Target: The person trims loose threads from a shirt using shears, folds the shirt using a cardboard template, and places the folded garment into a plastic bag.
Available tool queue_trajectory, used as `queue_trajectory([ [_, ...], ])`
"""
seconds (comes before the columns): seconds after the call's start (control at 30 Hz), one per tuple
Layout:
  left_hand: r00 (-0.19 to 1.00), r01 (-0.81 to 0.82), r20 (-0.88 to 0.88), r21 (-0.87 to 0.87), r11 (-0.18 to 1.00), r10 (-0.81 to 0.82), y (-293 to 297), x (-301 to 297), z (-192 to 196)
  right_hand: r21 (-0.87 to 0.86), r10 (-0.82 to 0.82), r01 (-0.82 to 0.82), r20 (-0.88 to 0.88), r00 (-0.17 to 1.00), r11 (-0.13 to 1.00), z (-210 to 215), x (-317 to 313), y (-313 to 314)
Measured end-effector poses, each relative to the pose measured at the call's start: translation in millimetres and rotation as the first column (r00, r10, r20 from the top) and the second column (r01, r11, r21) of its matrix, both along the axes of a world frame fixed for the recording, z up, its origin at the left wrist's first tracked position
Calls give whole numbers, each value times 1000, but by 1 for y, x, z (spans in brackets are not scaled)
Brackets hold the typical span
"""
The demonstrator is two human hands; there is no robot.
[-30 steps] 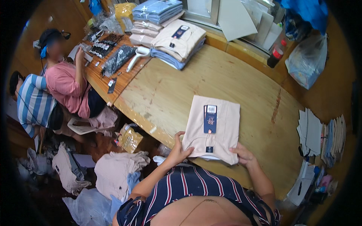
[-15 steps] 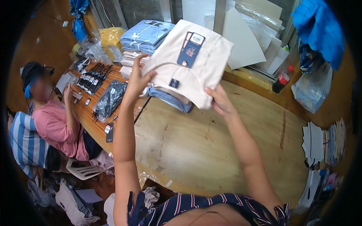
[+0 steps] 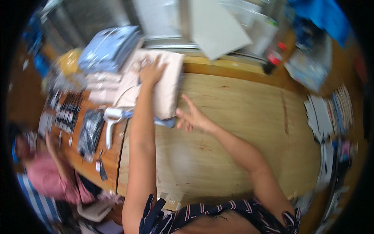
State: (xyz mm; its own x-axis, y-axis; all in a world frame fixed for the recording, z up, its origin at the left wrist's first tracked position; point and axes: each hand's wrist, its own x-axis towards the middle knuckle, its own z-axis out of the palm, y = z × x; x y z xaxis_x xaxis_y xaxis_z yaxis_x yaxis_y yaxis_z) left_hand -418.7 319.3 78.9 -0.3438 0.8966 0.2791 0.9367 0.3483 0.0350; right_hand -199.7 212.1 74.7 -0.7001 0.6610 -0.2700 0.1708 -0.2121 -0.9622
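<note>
A folded cream T-shirt [image 3: 168, 91] lies on top of a pile at the far left of the table, with some blue cloth [image 3: 165, 122] showing beneath its near edge. My left hand [image 3: 152, 72] rests flat on the shirt's upper part, fingers spread. Just off the shirt's right edge, my right hand [image 3: 194, 117] hovers over the wooden table, its fingers apart and nothing in them. Motion blur softens both hands and the shirt; the tag on its front is mostly covered by my left hand.
Packed blue shirts [image 3: 105, 50] top a stack beside the cream pile. A white handled tool [image 3: 110, 126], a dark plastic-wrapped bundle [image 3: 90, 132] and tags [image 3: 67, 117] lie at left, near a seated person in pink [image 3: 48, 175]. A bottle [image 3: 274, 58] stands at the back right.
The cream T-shirt has come down from my raised hands onto the pile. My right hand has let go and moved off it; my left now lies flat on top. The view has shifted.
</note>
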Motion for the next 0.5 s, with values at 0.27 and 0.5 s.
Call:
queue_trajectory([
  [0.27, 972, 227, 94, -125, 966, -217, 32, 10, -30, 501, -944, 801, 138, 299, 327, -50, 359, -199],
  [0.5, 952, 194, -256, 74, 978, -170, -41, 173, -46, 508, -152, 160, 58, -987, -846, -135, 509, -526],
])
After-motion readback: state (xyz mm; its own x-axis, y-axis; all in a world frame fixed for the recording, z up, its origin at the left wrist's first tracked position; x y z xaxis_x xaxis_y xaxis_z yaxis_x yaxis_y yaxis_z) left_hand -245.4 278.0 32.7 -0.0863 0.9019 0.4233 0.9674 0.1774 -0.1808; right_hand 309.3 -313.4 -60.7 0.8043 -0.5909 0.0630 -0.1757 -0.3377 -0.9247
